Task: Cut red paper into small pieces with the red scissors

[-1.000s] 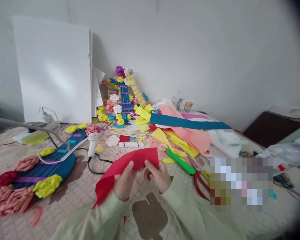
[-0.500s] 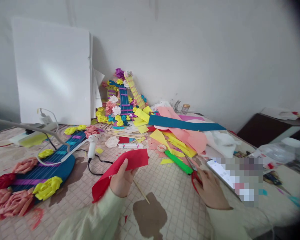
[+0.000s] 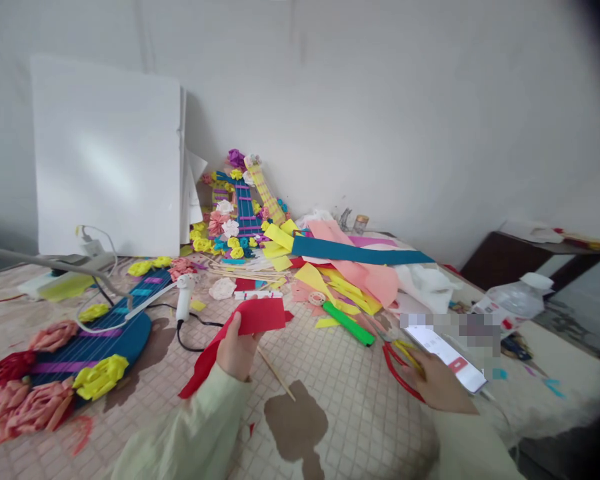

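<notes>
A bent strip of red crepe paper [image 3: 263, 316] is pinched in my left hand [image 3: 237, 350], thumb on top, one end hanging down towards my sleeve. My right hand [image 3: 443, 385] grips the scissors [image 3: 399, 373] by their red and yellow handles. Their blades point away to the left, close to a green roll [image 3: 349, 325]. Beside that hand lies a phone [image 3: 447, 357] with its screen lit. A thin wooden stick [image 3: 277, 373] lies on the table near my left hand, partly hidden by it.
At left lies a blue paper guitar [image 3: 115, 347] with paper flowers, next to a white glue gun [image 3: 183, 300] and its cord. Further back are coloured paper strips [image 3: 360, 251], more decorated guitars [image 3: 245, 207] and a white board [image 3: 107, 160]. A plastic bottle [image 3: 515, 300] stands at right.
My right hand has moved a little to the right with the scissors, and both handles now show. The left hand still holds the red strip. The view has shifted slightly.
</notes>
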`<state>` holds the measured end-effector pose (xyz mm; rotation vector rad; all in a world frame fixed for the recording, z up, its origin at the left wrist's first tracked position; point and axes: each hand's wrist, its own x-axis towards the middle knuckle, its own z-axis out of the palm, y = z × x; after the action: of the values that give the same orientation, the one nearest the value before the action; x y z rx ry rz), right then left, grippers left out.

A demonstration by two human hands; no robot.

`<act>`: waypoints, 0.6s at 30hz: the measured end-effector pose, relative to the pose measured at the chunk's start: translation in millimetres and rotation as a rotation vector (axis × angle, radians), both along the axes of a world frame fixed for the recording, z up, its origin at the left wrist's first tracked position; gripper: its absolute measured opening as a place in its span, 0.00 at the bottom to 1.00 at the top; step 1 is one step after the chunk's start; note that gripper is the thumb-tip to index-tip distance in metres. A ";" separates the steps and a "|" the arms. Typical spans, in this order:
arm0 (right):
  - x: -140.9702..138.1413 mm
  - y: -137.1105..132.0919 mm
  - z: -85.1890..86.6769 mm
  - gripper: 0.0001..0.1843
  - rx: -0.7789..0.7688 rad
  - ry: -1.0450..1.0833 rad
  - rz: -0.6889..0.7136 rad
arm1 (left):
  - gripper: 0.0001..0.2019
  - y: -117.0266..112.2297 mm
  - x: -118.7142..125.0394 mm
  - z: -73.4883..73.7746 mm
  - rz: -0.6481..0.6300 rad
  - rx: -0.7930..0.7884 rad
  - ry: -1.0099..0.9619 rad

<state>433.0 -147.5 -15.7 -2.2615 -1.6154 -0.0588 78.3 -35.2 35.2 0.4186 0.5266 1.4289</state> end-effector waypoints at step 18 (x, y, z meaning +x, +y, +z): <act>-187.4 66.7 90.4 0.21 0.436 1.681 0.242 | 0.15 -19.7 35.7 39.8 -0.030 0.173 -0.060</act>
<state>245.7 -80.7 74.7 -0.9661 -0.7021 1.0871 114.0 -54.9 75.0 0.5179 0.3486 1.4587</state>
